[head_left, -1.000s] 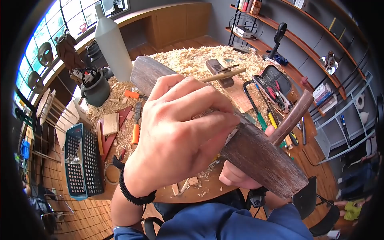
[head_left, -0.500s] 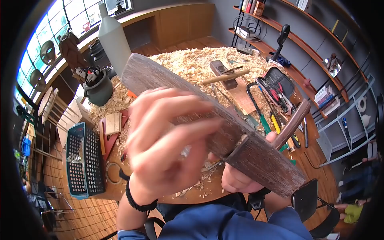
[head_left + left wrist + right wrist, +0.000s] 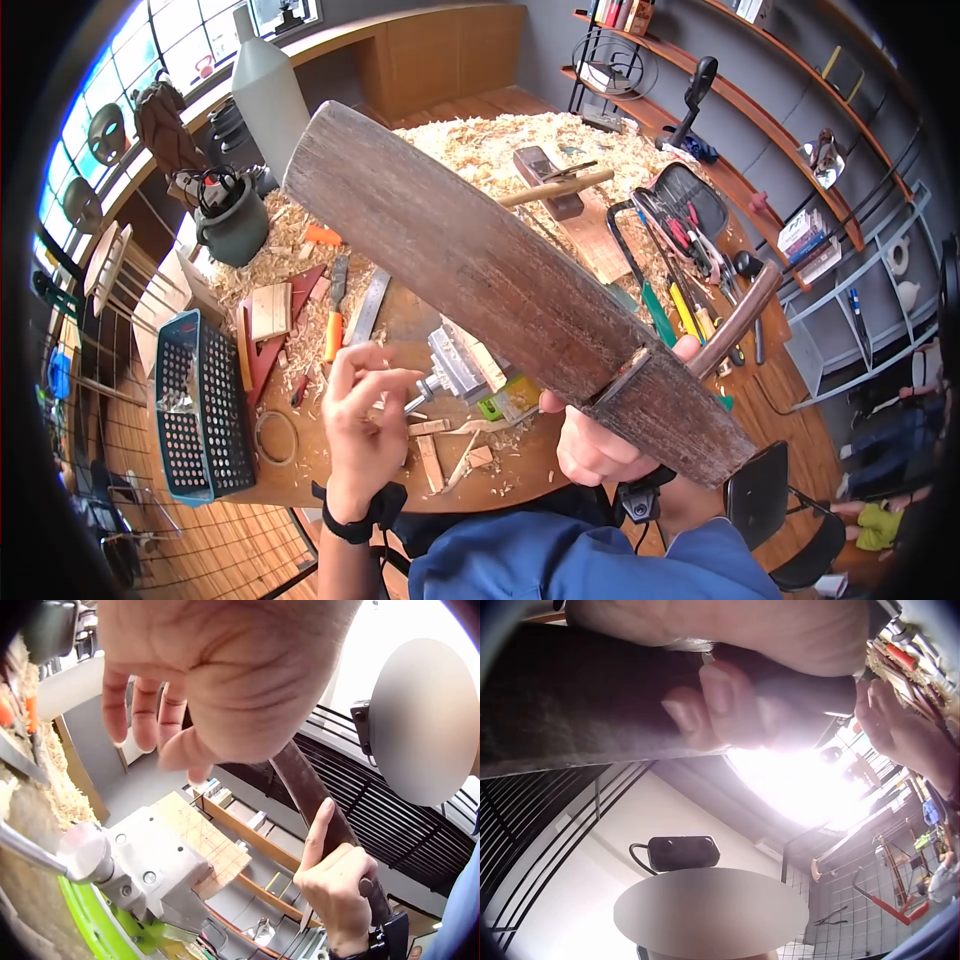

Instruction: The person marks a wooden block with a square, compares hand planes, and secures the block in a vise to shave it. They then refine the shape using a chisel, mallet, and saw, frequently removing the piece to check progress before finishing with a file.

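Big plane (image 3: 450,240): It is held up over the worktop (image 3: 310,430), on a slant, with its long flat side facing the person.
Right hand (image 3: 600,450): It holds the big plane from below, close to the slot (image 3: 620,375), with fingers wrapped on the wood.
Left hand (image 3: 365,410): It has nothing in it. Its fingers are loosely bent, apart from the big plane and near the metal vise (image 3: 460,365).
Slot: A pale bit shows at 1 end. I cannot tell if it is a wood chip.
Shavings (image 3: 480,140): A big heap lies on the far side, with a small plane (image 3: 550,180) by it.
Step now: My guess is a check of the flat side and the slot, since the flat side is turned up to be seen.
Next move: To clean the slot, the left hand would need to reach it gently while the right hand grips tight. To turn the big plane over, 2 hands would be safer, as it looks heavy.
Take care: A blade may be inside; I cannot see it.
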{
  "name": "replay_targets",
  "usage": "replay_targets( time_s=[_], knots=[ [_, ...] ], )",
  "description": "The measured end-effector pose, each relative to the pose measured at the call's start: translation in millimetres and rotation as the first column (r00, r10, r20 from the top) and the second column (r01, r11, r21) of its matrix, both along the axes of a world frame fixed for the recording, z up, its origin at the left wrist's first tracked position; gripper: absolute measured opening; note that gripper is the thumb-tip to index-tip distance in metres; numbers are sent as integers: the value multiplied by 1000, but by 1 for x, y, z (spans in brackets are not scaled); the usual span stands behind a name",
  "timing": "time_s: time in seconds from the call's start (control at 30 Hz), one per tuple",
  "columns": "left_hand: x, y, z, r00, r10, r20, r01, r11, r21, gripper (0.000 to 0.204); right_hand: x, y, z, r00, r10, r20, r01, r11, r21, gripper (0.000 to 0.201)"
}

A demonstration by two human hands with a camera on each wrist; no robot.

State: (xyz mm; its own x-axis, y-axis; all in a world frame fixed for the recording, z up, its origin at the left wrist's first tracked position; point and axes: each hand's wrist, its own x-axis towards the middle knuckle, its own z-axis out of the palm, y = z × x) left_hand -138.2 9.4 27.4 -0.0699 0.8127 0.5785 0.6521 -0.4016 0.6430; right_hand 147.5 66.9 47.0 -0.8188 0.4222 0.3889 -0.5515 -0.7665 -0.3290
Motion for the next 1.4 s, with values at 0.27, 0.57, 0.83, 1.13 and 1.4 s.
replay_targets(
  time_s=[0.27, 0.57, 0.83, 1.13, 1.4],
  knots=[
    [21, 7, -18, 998, -30, 64, 43, 976, -215, 58, 30, 14, 9, 875, -196, 443, 46, 944, 328, 146],
    [23, 6, -50, 986, -26, 163, 65, 970, -236, 81, 2, 1, 85, 222, -974, -46, -239, -100, 966, 104],
    [24, 22, -64, 986, -164, 16, 163, 956, -243, 95, -20, 1, 51, 218, -960, -177, -409, -254, 876, 117],
    [26, 24, -43, 988, -129, -82, 98, 947, -307, 82, -23, 13, 54, 193, -981, 6, -436, -81, 896, 110],
    [23, 20, -59, 983, -115, 144, 171, 858, -484, 83, -22, 19, 62, 214, -976, 28, -486, -82, 870, 114]
  ],
)
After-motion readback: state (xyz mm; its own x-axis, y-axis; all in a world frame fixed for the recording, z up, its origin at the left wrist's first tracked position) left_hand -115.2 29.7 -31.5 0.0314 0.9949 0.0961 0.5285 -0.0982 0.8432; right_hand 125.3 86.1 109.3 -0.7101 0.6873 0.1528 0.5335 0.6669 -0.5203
